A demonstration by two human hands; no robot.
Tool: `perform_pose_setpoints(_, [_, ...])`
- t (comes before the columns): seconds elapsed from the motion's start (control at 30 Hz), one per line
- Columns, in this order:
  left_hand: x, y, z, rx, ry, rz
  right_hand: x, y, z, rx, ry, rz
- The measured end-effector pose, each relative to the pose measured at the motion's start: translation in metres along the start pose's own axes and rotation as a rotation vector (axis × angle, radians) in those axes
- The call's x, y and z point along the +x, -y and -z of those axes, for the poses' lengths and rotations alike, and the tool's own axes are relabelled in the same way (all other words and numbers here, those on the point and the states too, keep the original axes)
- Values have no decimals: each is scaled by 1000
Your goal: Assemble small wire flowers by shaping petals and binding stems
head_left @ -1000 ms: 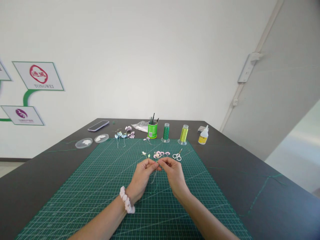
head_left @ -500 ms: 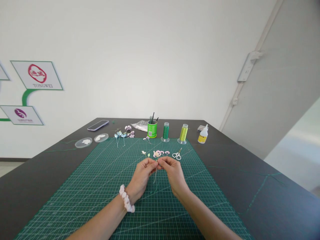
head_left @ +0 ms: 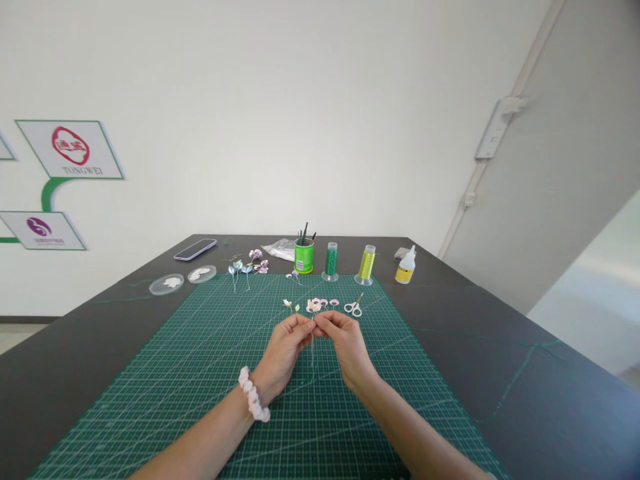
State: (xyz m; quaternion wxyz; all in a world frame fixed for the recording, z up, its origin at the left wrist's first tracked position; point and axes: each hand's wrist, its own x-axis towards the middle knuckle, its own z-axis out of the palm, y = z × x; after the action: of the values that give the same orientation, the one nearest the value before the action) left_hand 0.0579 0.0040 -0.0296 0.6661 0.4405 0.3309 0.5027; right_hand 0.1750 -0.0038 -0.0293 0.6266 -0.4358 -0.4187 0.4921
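Note:
My left hand (head_left: 287,343) and my right hand (head_left: 346,340) meet above the green cutting mat (head_left: 225,373), thumbs and fingertips pinched together. Between them they hold a small cream artificial flower (head_left: 314,306), its head showing above the fingertips. Its thin pale stem (head_left: 313,357) hangs below the pinch. Just beyond my fingers lie several pink petal loops (head_left: 334,303) and a small cream bud piece (head_left: 287,303). To the right of these are white-handled scissors (head_left: 353,309). A scrunchie (head_left: 254,395) circles my left wrist.
Behind the mat stand a green can of tools (head_left: 303,257), a dark green thread spool (head_left: 331,262), a yellow-green spool (head_left: 367,265) and a glue bottle (head_left: 405,267). Finished-looking blue flowers (head_left: 241,268), two shallow dishes (head_left: 167,285) and a phone (head_left: 195,249) lie at left. Loose green thread (head_left: 517,380) trails at right.
Both hands keep their pinch and have barely moved. The flower has turned slightly, and its stem hangs straighter. The whole view has shifted a little.

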Motion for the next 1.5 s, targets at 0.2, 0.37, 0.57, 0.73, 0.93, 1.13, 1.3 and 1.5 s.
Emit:
perform_pose_setpoints(0.2, [0,-1,-1,16,5,5,1,-1,1,17,15,-3])
perform_pose_setpoints(0.37, [0,1,0,-12,5,17,0,0,1,35,3,-18])
perform_pose_setpoints(0.57, [1,3,0,-9,16,20,0,-1,3,40,1,-25])
perform_pose_setpoints(0.73, [3,4,-1,-32,18,38,1,-1,4,48,-2,-49])
perform_pose_setpoints(0.93, [4,8,0,-50,21,51,3,-1,6,56,10,-54])
perform_pose_setpoints(1.13, [6,9,0,-55,15,59,3,-1,7,54,16,-55])
perform_pose_setpoints(1.3, [5,8,-1,-54,15,59,3,-2,8,57,6,-64])
perform_pose_setpoints(1.5, [5,7,-1,-57,-14,51,5,-3,6,40,-26,-44])
